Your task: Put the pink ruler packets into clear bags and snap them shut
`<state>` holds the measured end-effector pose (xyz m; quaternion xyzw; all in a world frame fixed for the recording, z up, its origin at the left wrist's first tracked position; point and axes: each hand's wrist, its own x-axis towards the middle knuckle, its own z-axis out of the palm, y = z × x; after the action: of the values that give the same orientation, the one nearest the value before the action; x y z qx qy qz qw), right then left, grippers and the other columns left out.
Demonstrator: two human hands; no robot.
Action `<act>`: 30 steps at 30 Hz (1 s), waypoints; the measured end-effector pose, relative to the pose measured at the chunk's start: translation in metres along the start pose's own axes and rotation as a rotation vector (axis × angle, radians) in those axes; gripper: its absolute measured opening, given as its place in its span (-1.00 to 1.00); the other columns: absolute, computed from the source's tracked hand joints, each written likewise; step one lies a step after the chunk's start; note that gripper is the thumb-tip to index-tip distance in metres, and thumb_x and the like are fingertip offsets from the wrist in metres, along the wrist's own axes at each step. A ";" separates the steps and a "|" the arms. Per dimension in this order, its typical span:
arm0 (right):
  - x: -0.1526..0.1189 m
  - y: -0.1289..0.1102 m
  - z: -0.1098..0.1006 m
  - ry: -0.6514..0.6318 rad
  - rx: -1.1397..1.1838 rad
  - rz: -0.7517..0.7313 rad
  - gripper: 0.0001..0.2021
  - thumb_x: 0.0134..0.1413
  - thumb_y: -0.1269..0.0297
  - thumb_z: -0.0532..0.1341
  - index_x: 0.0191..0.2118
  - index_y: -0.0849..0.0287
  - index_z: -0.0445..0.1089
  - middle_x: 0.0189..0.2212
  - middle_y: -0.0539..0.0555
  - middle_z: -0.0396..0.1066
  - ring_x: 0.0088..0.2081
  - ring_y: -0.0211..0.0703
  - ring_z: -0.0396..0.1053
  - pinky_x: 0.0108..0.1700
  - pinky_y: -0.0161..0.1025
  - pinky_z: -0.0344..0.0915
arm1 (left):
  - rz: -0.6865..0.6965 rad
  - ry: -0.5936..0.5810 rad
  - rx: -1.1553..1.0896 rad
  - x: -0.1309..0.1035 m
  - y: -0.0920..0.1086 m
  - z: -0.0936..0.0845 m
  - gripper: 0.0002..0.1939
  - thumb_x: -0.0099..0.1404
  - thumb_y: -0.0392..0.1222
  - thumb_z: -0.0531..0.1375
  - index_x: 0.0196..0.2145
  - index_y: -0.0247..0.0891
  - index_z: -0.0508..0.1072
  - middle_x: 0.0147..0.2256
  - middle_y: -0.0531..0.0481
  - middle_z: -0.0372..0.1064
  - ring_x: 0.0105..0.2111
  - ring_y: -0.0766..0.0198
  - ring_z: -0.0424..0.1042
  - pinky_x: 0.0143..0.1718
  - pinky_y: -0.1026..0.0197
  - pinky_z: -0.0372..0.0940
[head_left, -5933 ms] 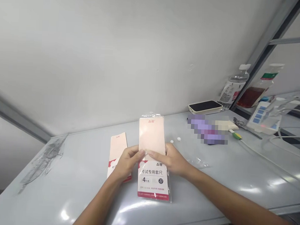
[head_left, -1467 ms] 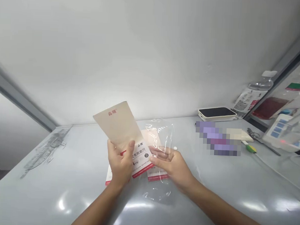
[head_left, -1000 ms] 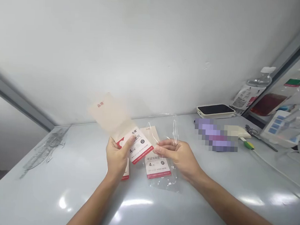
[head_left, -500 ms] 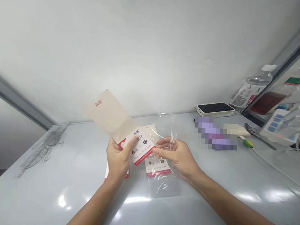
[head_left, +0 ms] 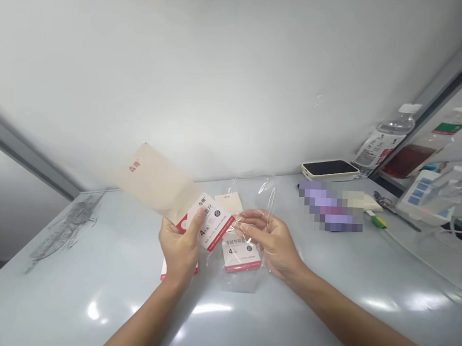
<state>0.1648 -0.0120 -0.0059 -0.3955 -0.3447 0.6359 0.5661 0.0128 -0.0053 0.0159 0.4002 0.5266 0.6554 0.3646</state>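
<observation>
My left hand point(head_left: 179, 250) is closed around white-and-red printed cards point(head_left: 218, 224), its thumb pressed on their face; the print reads as a four-piece ruler set. A beige cardboard flap point(head_left: 156, 177) sticks up to the left from the same grip. Beside the cards' lower right corner, my right hand point(head_left: 276, 241) pinches a clear plastic bag point(head_left: 267, 187). Beneath that bag, a similar printed card pack point(head_left: 243, 256) lies on the table; whether it is inside the bag I cannot tell. Another white-and-red card point(head_left: 164, 269) is mostly hidden under my left wrist.
On the right lie a phone point(head_left: 330, 169), a blurred purple item point(head_left: 327, 205), scissors point(head_left: 385, 200) and a white cable point(head_left: 414, 257). Bottles point(head_left: 385, 139) stand against the frame at the back right. A wall rises behind the grey table point(head_left: 107, 290), which bears a dark drawing point(head_left: 68, 227) at left.
My left hand and its cards have shifted slightly left, the beige flap tilting further left. The plastic bag has changed shape, and the right fingers have curled closer together on it.
</observation>
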 end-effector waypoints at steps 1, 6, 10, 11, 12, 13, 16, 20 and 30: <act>0.000 0.001 0.000 0.008 -0.012 -0.002 -0.71 -0.28 0.30 0.36 -0.33 0.18 0.34 -0.32 0.06 0.44 -0.26 -0.13 0.40 -0.21 -0.21 0.33 | -0.017 -0.008 -0.002 -0.001 -0.001 0.000 -0.69 0.01 -0.15 0.28 -0.29 -0.27 0.32 -0.33 -0.03 0.44 -0.32 0.17 0.46 -0.39 0.21 0.38; 0.000 0.004 0.000 0.007 -0.014 -0.029 -0.72 -0.21 0.28 0.33 -0.30 0.19 0.33 -0.28 0.12 0.46 -0.24 -0.10 0.41 -0.18 -0.16 0.31 | -0.116 -0.051 0.003 -0.008 0.001 0.006 -0.69 -0.05 -0.14 0.30 -0.35 -0.31 0.35 -0.43 -0.03 0.44 -0.43 0.18 0.46 -0.48 0.23 0.35; 0.001 0.007 0.001 0.031 -0.022 -0.043 -0.73 -0.22 0.25 0.34 -0.32 0.17 0.35 -0.33 0.07 0.48 -0.27 -0.09 0.42 -0.24 -0.17 0.33 | -0.143 -0.087 0.015 -0.017 0.001 0.013 -0.65 -0.01 -0.13 0.28 -0.27 -0.32 0.35 -0.38 -0.06 0.45 -0.41 0.19 0.45 -0.48 0.24 0.33; 0.000 0.008 0.001 0.035 -0.028 -0.042 -0.73 -0.23 0.25 0.34 -0.31 0.16 0.36 -0.34 0.05 0.47 -0.28 -0.09 0.42 -0.26 -0.18 0.34 | -0.140 -0.125 0.022 -0.018 0.000 0.014 -0.64 0.00 -0.13 0.27 -0.24 -0.32 0.34 -0.35 -0.08 0.45 -0.38 0.18 0.45 -0.45 0.23 0.33; 0.000 0.009 0.001 0.034 -0.036 -0.040 -0.72 -0.23 0.25 0.34 -0.30 0.16 0.36 -0.35 0.04 0.47 -0.29 -0.09 0.42 -0.27 -0.18 0.34 | -0.142 -0.180 0.031 -0.019 -0.002 0.014 -0.62 0.01 -0.13 0.27 -0.21 -0.32 0.34 -0.31 -0.10 0.44 -0.34 0.17 0.45 -0.42 0.22 0.33; 0.000 0.009 0.002 0.029 -0.043 -0.035 -0.72 -0.22 0.25 0.34 -0.30 0.16 0.36 -0.35 0.04 0.47 -0.31 -0.10 0.43 -0.28 -0.19 0.35 | -0.144 -0.240 0.040 -0.019 -0.004 0.013 -0.61 0.02 -0.12 0.26 -0.20 -0.32 0.34 -0.28 -0.12 0.44 -0.32 0.15 0.44 -0.38 0.20 0.33; 0.000 0.007 0.001 0.018 -0.048 -0.021 -0.71 -0.21 0.24 0.34 -0.29 0.17 0.34 -0.36 0.05 0.47 -0.34 -0.11 0.43 -0.31 -0.19 0.36 | -0.129 -0.393 0.061 -0.015 -0.010 0.007 -0.65 0.08 -0.09 0.21 -0.19 -0.33 0.36 -0.25 -0.14 0.43 -0.26 0.13 0.42 -0.32 0.18 0.32; 0.002 -0.003 -0.002 0.051 -0.056 -0.040 -0.68 -0.26 0.26 0.36 -0.30 0.18 0.33 -0.38 0.04 0.46 -0.35 -0.13 0.43 -0.33 -0.22 0.36 | -0.114 -0.478 0.145 -0.004 -0.011 -0.001 -0.67 0.21 0.00 0.07 -0.26 -0.32 0.43 -0.33 -0.09 0.45 -0.31 0.18 0.41 -0.32 0.20 0.29; 0.005 -0.009 -0.009 0.002 -0.084 -0.012 -0.58 -0.28 0.26 0.37 -0.20 0.19 0.32 -0.34 0.09 0.47 -0.34 -0.06 0.45 -0.32 -0.13 0.38 | 0.064 -0.719 0.432 0.000 -0.008 -0.003 -0.71 0.24 -0.02 0.02 -0.23 -0.16 0.47 -0.08 -0.06 0.27 -0.02 0.12 0.20 -0.06 0.14 0.17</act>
<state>0.1766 -0.0056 -0.0030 -0.4175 -0.3730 0.6171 0.5530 0.0103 -0.0050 0.0078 0.6867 0.4786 0.3596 0.4125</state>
